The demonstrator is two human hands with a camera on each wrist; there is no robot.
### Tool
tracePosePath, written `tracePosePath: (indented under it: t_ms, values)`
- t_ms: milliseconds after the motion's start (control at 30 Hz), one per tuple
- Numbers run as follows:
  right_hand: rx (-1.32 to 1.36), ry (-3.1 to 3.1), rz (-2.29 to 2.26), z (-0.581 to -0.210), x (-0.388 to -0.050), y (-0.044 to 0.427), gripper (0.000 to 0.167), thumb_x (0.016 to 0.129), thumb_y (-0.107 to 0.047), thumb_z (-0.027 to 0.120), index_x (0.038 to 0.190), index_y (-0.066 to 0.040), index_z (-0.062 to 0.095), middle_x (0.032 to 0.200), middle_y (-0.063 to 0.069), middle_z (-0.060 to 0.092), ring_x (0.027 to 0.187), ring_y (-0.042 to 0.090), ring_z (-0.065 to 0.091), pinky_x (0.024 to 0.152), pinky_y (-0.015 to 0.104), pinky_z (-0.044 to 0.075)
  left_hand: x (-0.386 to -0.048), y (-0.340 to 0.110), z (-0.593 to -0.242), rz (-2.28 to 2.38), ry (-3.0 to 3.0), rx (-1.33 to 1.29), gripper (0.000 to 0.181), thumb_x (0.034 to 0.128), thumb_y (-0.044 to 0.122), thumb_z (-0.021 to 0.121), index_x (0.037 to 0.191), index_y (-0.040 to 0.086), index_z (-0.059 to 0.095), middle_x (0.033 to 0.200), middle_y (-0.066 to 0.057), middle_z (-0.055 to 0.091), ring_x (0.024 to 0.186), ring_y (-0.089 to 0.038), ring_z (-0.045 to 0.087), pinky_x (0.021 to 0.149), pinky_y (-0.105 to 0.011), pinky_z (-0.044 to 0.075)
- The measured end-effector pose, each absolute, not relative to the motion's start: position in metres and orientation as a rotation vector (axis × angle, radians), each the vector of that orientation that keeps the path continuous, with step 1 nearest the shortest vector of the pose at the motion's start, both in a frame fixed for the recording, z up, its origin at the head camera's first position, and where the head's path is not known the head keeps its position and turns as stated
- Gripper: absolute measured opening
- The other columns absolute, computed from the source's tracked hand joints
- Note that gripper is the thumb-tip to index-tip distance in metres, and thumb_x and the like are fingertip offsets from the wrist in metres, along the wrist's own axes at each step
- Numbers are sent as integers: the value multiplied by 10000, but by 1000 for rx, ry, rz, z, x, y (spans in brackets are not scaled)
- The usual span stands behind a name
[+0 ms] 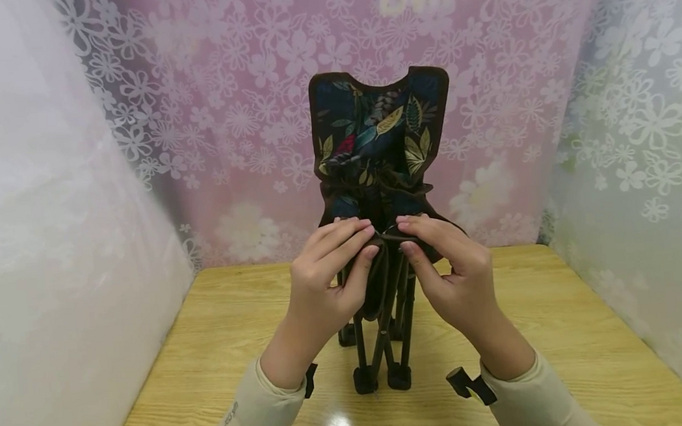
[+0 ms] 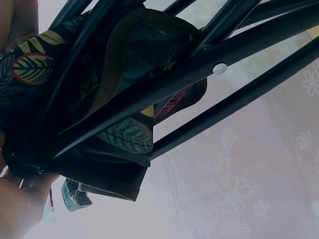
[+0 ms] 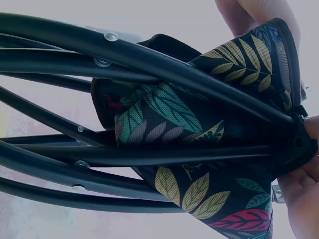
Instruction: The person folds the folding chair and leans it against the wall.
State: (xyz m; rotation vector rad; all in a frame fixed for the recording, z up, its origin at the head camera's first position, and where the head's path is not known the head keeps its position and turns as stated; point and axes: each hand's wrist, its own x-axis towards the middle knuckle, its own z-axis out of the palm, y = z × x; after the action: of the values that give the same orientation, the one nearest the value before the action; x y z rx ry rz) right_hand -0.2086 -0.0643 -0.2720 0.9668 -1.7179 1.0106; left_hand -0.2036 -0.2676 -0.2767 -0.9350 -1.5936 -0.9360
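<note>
A small folding chair (image 1: 365, 133) stands upright and partly folded at the middle of the table, its dark fabric printed with colored leaves. My left hand (image 1: 328, 272) grips the left front corner of its seat between thumb and fingers. On the other side, my right hand (image 1: 457, 268) pinches the right front corner the same way. The two hands are close together, and the seat fabric sags between them. In the left wrist view, dark frame tubes (image 2: 184, 74) cross below the seat. Leaf-patterned seat fabric (image 3: 199, 189) hangs among the tubes in the right wrist view.
The chair's black feet (image 1: 364, 379) rest on the wood-grain table (image 1: 238, 349). Behind it hangs a pink floral curtain (image 1: 241, 115). Pale sheets (image 1: 52, 191) close off the left side, and a floral sheet (image 1: 655, 174) the right.
</note>
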Motion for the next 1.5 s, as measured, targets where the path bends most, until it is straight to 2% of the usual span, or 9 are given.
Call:
tracePosePath:
  t_ms: [733,933,1067,1500]
  values:
    - [965,-1680,1008,-278,-210,-64,400,1072,-304,657,1261,34,757,1245,204,769,1269,207,704,1158,385,514,-202,-271,-280,-948,-1605,-934,242,988,85,751,1176,-66,777,1255,-219,761,1220,-383,717,1078,-543,564]
    - [950,-1676,1033,-279,-209,-65,423,1068,-328,658,1241,44,761,1246,205,769,1284,171,696,1161,369,511,-202,-272,-281,-931,-1638,-943,259,991,66,739,1214,-63,764,1307,-220,740,1253,-395,701,1127,-492,538]
    - [949,-1670,1044,-280,-209,-65,415,1068,-327,659,1213,45,769,1231,220,769,1281,164,699,1163,367,510,-201,-272,-283,-931,-1648,-941,257,994,54,729,1224,-58,761,1304,-217,742,1254,-393,698,1150,-459,523]
    - [969,-1670,1043,-280,-211,-63,396,1071,-301,657,1224,49,761,1239,233,761,1282,208,699,1159,342,510,-202,-271,-285,-932,-1623,-938,245,1030,80,687,1216,-62,759,1270,-216,751,1236,-396,694,1144,-483,527]
